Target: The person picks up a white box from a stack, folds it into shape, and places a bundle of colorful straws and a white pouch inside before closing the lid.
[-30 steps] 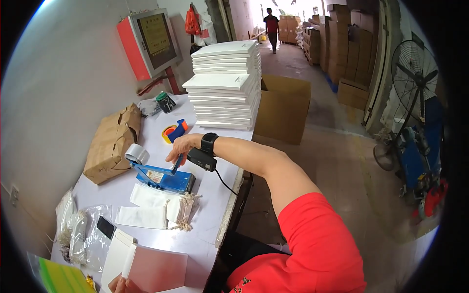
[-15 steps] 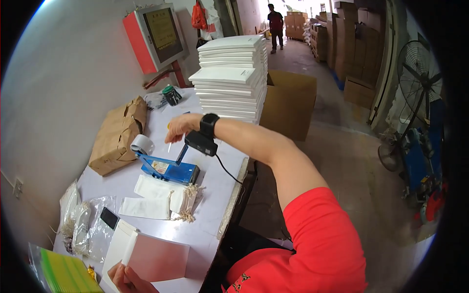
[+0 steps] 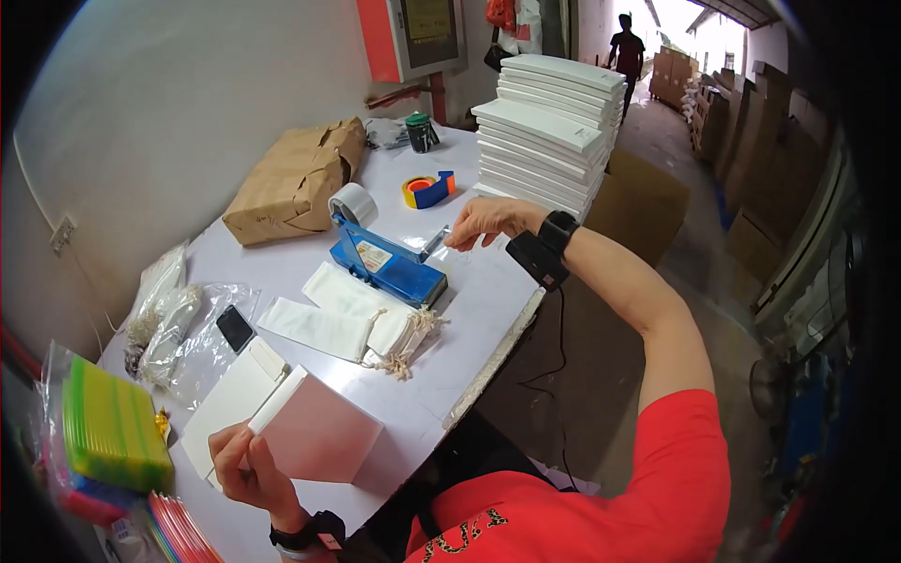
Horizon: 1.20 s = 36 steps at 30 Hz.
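Observation:
My left hand is closed in a pinch on the edge of an open white box with a pale pink panel, held at the table's near side. My right hand reaches over the table, fingertips pinched beside the raised arm end of a blue hand sealer. A clear glint shows at those fingertips, too faint to make out. Behind the sealer stands a silver-white roll. Before it lie white cloth drawstring pouches with beige cords. A tape dispenser in blue, orange and yellow lies beyond it.
A tall stack of white flat boxes stands at the far edge, with a brown paper parcel at left. A phone, clear bags and green-yellow bagged items lie left. A person stands in the far passage.
My right hand has moved from beyond the sealer to its right end. The tape dispenser now shows on the table. My left hand has lifted the box edge slightly, and the view has shifted.

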Available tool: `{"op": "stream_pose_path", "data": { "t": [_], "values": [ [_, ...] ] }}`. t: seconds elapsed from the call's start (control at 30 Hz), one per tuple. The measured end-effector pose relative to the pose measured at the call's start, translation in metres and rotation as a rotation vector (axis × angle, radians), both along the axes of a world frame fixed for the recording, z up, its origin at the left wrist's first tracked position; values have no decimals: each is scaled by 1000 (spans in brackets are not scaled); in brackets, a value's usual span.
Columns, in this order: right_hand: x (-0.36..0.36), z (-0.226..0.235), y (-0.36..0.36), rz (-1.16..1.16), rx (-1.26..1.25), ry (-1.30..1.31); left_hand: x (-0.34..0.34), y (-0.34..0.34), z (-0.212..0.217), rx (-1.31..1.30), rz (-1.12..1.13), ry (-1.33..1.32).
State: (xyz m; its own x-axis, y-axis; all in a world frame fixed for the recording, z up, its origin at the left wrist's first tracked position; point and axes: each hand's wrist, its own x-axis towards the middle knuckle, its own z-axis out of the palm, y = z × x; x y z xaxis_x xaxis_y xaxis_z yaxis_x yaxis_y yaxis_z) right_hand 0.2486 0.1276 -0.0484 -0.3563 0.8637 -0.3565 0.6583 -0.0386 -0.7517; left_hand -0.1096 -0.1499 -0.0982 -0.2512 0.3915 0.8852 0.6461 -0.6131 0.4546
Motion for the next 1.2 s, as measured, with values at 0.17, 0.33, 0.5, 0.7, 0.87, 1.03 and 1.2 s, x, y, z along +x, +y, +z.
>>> {"op": "stream_pose_path", "data": {
  "t": [0.17,0.33,0.5,0.7,0.87,1.03,1.2],
  "values": [
    [12,-14,-4,13,-28,103,6,-5,-2,-4,-51,-17],
    [-7,-93,16,558,563,382,-10,-7,-12,48,-20,2],
    [-12,-162,-56,178,299,224,2,8,-4,148,-24,-78],
    [-19,-73,-94,230,449,524,-5,3,0,128,-17,-90],
    [-35,-37,-123,428,652,590,5,6,3,167,-48,-80],
    [-31,-56,-171,463,729,761,10,-10,-2,70,43,-102],
    [-31,-92,-221,307,717,838,3,-3,-6,-32,127,-248]
  ]
}}
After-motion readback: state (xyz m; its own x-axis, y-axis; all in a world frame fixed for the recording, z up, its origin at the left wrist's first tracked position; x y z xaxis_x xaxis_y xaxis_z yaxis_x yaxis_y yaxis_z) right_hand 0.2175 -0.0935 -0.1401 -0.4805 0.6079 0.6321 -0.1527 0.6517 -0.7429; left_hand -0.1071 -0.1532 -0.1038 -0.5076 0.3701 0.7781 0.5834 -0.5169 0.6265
